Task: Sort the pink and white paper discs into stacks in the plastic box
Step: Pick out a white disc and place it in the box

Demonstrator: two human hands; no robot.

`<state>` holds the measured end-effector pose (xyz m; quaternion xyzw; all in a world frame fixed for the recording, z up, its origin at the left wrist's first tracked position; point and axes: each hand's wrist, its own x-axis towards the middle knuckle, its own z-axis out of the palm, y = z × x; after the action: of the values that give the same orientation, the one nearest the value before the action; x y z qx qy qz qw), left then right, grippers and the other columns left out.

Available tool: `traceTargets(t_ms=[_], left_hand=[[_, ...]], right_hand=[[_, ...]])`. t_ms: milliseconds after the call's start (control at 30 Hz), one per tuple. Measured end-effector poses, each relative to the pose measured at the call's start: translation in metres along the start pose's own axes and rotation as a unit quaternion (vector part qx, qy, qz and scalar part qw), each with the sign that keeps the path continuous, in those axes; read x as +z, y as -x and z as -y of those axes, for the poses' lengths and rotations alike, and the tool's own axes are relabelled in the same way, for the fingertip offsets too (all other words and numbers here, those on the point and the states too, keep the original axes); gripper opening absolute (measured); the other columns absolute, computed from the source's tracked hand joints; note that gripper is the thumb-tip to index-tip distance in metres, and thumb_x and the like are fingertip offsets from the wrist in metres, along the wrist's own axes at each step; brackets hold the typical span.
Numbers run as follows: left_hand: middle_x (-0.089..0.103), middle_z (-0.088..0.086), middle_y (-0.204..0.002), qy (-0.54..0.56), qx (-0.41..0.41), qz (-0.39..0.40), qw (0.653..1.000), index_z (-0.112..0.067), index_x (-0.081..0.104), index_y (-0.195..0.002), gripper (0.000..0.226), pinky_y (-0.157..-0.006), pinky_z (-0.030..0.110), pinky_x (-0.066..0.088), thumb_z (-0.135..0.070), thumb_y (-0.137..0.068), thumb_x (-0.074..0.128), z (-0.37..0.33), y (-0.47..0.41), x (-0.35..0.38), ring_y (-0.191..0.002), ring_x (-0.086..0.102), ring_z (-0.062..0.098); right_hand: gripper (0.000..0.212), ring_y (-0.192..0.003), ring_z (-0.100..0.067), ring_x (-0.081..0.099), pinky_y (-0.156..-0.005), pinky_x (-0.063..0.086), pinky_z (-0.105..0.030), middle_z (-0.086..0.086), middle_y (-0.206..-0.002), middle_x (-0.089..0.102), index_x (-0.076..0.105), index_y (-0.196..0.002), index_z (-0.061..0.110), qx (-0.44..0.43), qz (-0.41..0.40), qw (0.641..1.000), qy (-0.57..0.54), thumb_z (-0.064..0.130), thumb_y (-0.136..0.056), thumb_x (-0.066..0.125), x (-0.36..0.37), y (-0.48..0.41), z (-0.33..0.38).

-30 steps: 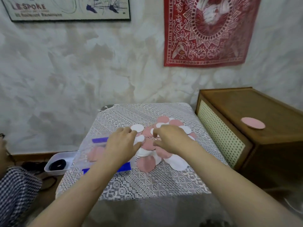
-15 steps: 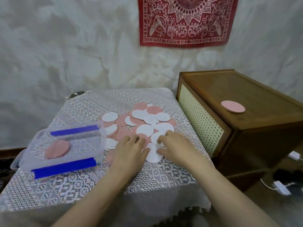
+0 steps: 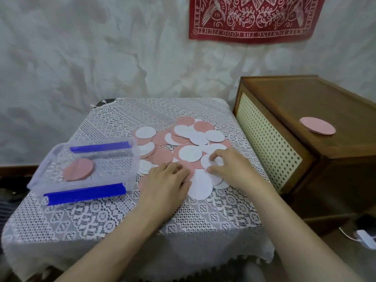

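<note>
Lace desk [image 3: 183, 216]: left hand [image 3: 164, 184] and right hand [image 3: 234, 169] have drawn back to the pile's [image 3: 189, 139] near edge. Left fingers [image 3: 177, 169] lie flat on a pink disc [image 3: 188, 166]; right fingers [image 3: 218, 156] pinch a white disc [image 3: 205, 162]. Only pinks [image 3: 78, 169] lie in the box [image 3: 40, 180]; whites unstarted.

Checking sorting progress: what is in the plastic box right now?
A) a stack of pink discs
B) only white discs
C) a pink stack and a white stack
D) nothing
A: only a pink stack lies on the floor of the clear plastic box.
</note>
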<state>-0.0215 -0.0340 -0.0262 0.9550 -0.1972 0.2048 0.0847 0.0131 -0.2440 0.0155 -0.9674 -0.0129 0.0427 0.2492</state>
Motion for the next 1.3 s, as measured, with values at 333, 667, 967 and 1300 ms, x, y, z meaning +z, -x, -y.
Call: traceTargets(t_ms=[333,667,967,1300], left_hand=[[0.07,-0.002,-0.1,0.015,-0.02,-0.04,0.999,-0.019,0.072,-0.1,0.019,-0.064,0.034,0.049,-0.031,-0.089,0.064,0.001,0.018,-0.014,-0.078,0.057,0.026],[0.068,-0.02,-0.097,0.231,-0.167,0.034,0.958,-0.035,0.058,-0.132,0.052,-0.078,0.033,0.052,-0.059,-0.086,0.063,-0.005,0.029,-0.041,-0.094,0.063,0.007],[0.064,-0.008,-0.073,0.251,-0.25,0.043,0.934,-0.026,0.066,-0.089,0.01,-0.061,0.031,0.043,-0.033,-0.093,0.06,0.008,0.033,-0.045,-0.074,0.06,0.014],[0.058,-0.007,-0.065,0.218,-0.261,0.058,0.939,-0.025,0.061,-0.078,0.02,-0.055,0.029,0.034,-0.038,-0.093,0.06,0.02,0.039,-0.045,-0.068,0.055,0.009]], right_hand=[[0.034,-0.109,-0.028,0.057,-0.089,0.047,-0.037,-0.006,-0.131,0.054,0.055,-0.127,0.019,0.004,-0.008,1.0,0.003,0.025,-0.095,0.066,-0.003,-0.002,0.006],[0.029,-0.064,-0.006,0.051,-0.06,0.037,-0.027,0.01,-0.068,0.058,0.061,-0.071,0.026,-0.109,0.046,0.98,-0.161,0.02,-0.099,0.061,0.003,0.023,0.028],[0.014,-0.091,-0.016,0.064,-0.073,0.047,-0.029,0.008,-0.086,0.072,0.074,-0.081,0.03,-0.072,0.009,0.993,-0.088,0.031,-0.092,0.066,0.023,0.017,0.048],[0.044,-0.102,-0.022,0.061,-0.076,0.043,-0.032,0.002,-0.112,0.06,0.063,-0.107,0.026,-0.03,0.021,0.999,-0.014,0.045,-0.073,0.084,0.036,-0.002,0.053]])
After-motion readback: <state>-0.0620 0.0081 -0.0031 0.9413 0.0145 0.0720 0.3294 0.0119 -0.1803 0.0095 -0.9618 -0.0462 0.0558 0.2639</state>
